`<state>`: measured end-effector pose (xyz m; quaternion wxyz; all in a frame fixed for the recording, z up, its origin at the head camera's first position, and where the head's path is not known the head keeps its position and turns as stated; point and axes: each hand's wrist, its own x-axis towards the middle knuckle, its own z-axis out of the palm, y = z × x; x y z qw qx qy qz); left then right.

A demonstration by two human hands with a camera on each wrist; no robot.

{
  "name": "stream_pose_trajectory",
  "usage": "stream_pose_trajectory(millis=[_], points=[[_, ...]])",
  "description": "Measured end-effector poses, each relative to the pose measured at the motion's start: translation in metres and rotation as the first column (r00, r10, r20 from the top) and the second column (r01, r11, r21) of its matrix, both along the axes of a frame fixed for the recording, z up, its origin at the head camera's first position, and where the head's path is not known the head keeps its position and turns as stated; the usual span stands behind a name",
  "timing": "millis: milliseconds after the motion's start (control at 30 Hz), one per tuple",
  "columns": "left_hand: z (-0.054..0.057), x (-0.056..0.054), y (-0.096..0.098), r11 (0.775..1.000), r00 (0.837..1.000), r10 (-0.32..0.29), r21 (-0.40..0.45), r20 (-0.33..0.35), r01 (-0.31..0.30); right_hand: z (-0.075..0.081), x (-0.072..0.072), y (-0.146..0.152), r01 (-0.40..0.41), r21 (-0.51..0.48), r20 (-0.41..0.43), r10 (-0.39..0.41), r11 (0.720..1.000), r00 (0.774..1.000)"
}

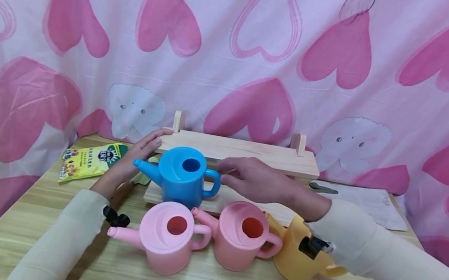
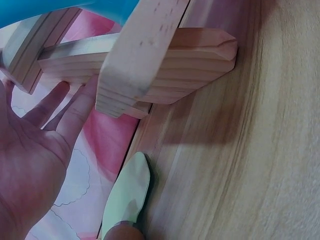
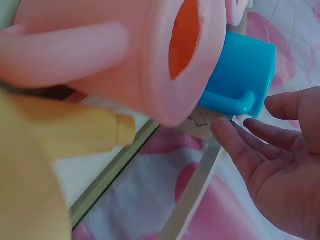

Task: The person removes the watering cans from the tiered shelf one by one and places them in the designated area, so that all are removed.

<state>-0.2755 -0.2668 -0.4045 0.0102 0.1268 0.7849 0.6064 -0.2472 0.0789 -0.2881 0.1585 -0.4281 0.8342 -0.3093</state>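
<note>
A wooden two-tier rack stands before the curtain. At its left end, my left hand reaches up with straight fingers, the fingertips at the upper board; the left wrist view shows the fingers against the wood. A blue watering can overlaps the lower tier's left part, spout to the left. Beside its handle is my right hand, fingers loosely extended; in the right wrist view that hand has nothing in its grasp. Two pink watering cans stand in front of the rack.
A yellow watering can stands at the right, partly behind the right sleeve. A yellow packet lies at the left. A pale green blade rests on the table near the rack's left end. A white sheet lies at the right.
</note>
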Motion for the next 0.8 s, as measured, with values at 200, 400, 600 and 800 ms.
stream_pose_trajectory(millis=[200,400,600,800], points=[[-0.001,0.001,-0.001,1.0,1.0,0.003,-0.004,-0.009,-0.003,-0.004,-0.001,-0.017,-0.021,-0.003,0.001,0.021,1.0,1.0],[0.002,0.002,0.0,1.0,1.0,0.014,-0.027,-0.013,-0.015,-0.004,-0.004,-0.026,-0.002,0.033,-0.014,0.002,0.999,1.0],[0.001,0.001,-0.002,1.0,1.0,0.007,-0.003,-0.013,-0.007,-0.007,-0.007,-0.031,0.027,0.099,-0.008,-0.026,0.995,1.0],[-0.001,0.001,-0.002,1.0,1.0,-0.014,0.015,-0.006,0.014,-0.01,-0.006,-0.031,0.034,0.122,0.0,-0.035,0.992,0.999]])
